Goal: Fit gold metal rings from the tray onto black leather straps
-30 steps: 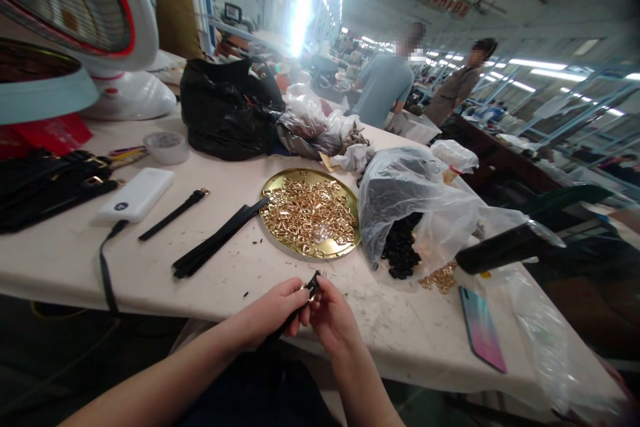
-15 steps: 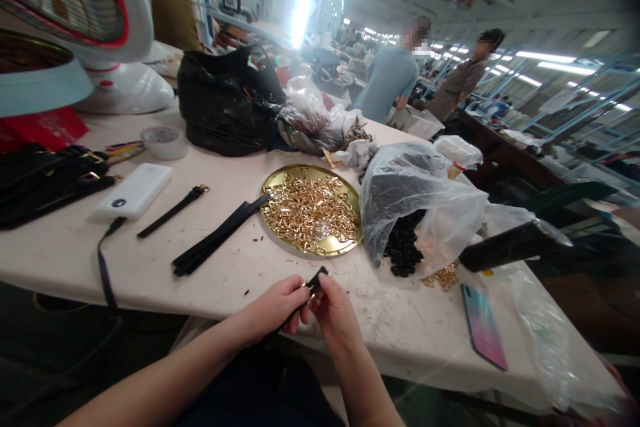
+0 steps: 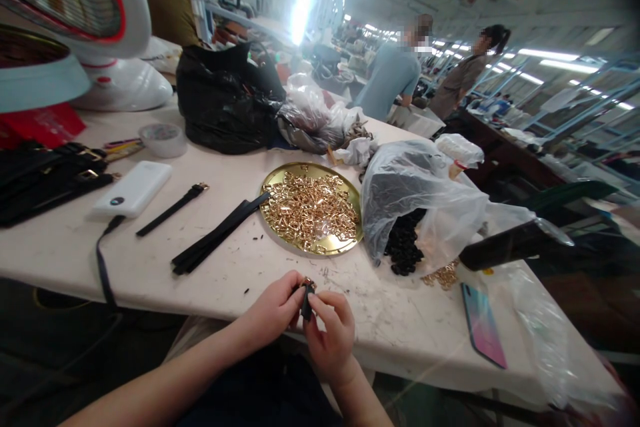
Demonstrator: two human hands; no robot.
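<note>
Near the table's front edge, my left hand (image 3: 273, 310) and my right hand (image 3: 330, 327) meet around a black strap (image 3: 307, 307) with a small gold buckle (image 3: 309, 282) at its upper end. My left thumb and fingers pinch the strap beside the buckle. On the other side, my right thumb and fingertips grip the strap just below it. Beyond my hands lies a round gold tray (image 3: 345, 245) heaped with gold buckles (image 3: 305, 207). Several loose black straps (image 3: 215, 237) rest left of the tray, one end touching its rim. Farther left lies a single buckled strap (image 3: 173, 209).
An open plastic bag (image 3: 430, 193) of small black pieces (image 3: 404, 243) stands right of the tray, near a phone (image 3: 483, 327). A black bag (image 3: 227, 100) and a fan (image 3: 120, 83) stand behind. At left are a white power bank (image 3: 133, 190) and finished straps (image 3: 50, 177).
My hands have turned the strap: its end pointed up and right before, and now the buckle is on top with the strap hanging down. My right hand has shifted slightly lower.
</note>
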